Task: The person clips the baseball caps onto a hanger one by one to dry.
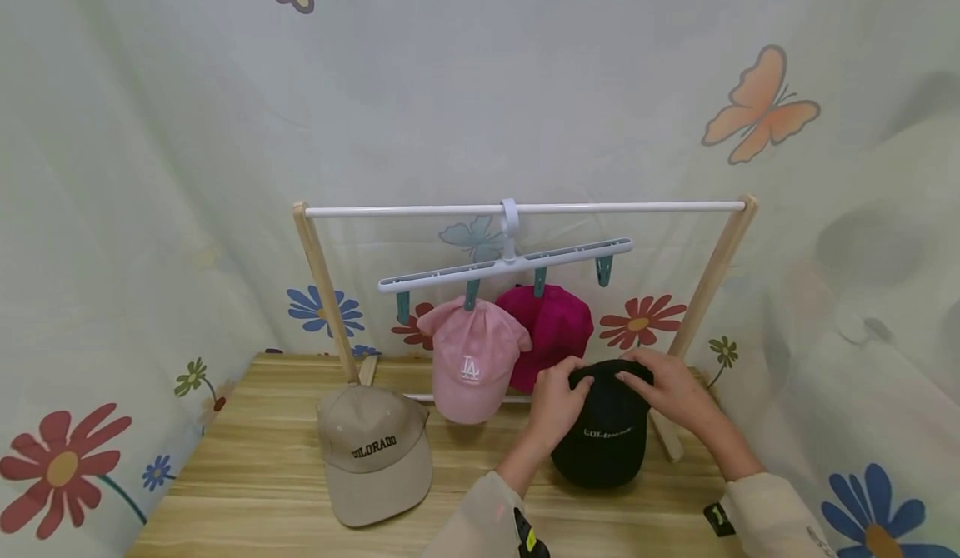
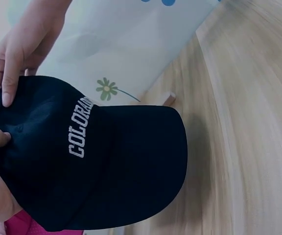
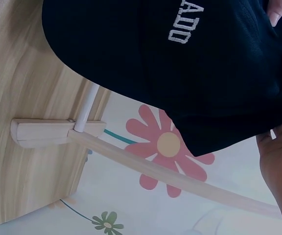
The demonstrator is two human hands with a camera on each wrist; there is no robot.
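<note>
Both hands grip the crown of a black baseball cap (image 1: 607,445) with COLORADO lettering, its brim hanging down. In the head view the left hand (image 1: 557,404) pinches the crown's left side and the right hand (image 1: 670,387) its right side, thumbs in front. The left wrist view shows the cap (image 2: 136,161) held over the wooden table. Behind and to the left, a pink cap (image 1: 480,366) with an LA logo hangs from a teal clip (image 1: 472,294). A magenta cap (image 1: 558,329) hangs from another clip (image 1: 540,281). Two outer clips, including the right one (image 1: 603,271), hold nothing.
A white clip hanger (image 1: 442,275) hangs tilted from the white rail (image 1: 637,206) of a wooden-legged rack (image 1: 712,279). A beige COLORADO cap (image 1: 375,450) lies at the left on the wooden table (image 1: 247,475). A flower-and-butterfly curtain (image 1: 172,125) stands behind.
</note>
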